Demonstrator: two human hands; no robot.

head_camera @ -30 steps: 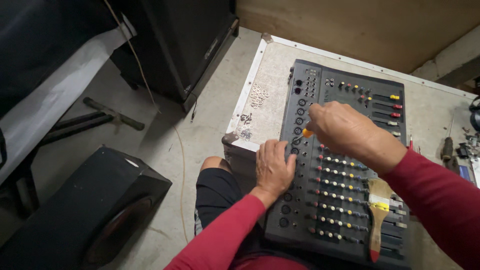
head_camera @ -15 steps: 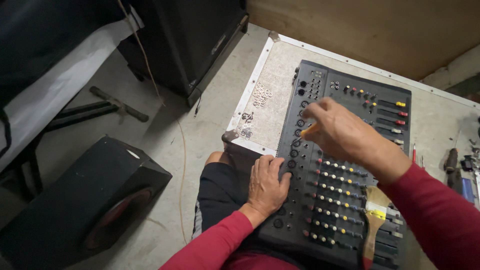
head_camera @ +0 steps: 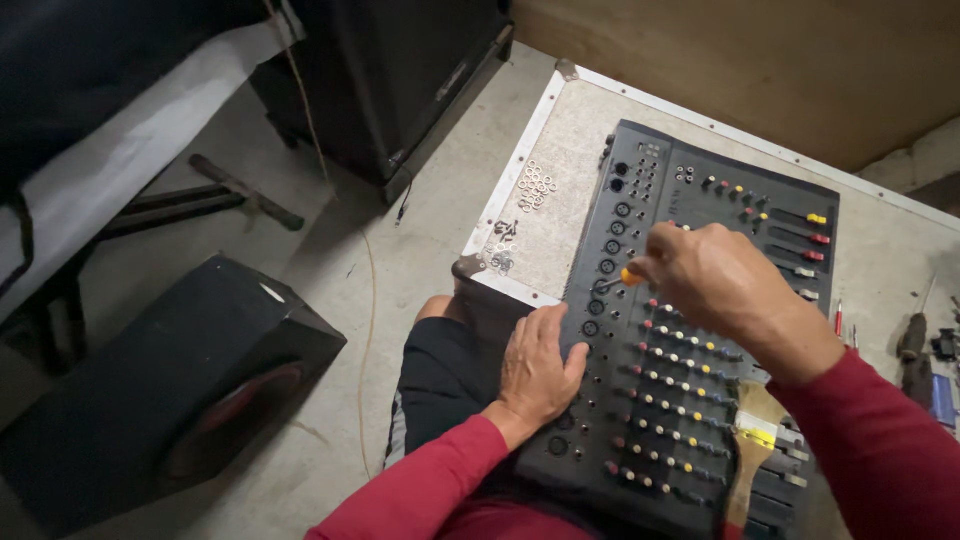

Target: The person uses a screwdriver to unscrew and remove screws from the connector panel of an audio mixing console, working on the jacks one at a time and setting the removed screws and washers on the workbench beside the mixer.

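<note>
Two black speaker cabinets are seen at the left: one lying on the floor (head_camera: 150, 400), one upright (head_camera: 400, 80) further back. A heap of small metal washers (head_camera: 535, 187) and a second, smaller cluster of metal parts (head_camera: 500, 250) are spread on the counter (head_camera: 560, 150). One audio mixer (head_camera: 690, 330) is laid partly on the counter, partly over the lap. The left hand (head_camera: 535, 365) is pressed flat on the mixer's left edge, its fingers spread and nothing gripped. The right hand (head_camera: 715, 285) is closed around one orange-handled screwdriver (head_camera: 632, 276), set against the mixer's panel. One paintbrush (head_camera: 755, 445) is laid on the faders. Several hand tools (head_camera: 915, 340) are left at the far right.
</note>
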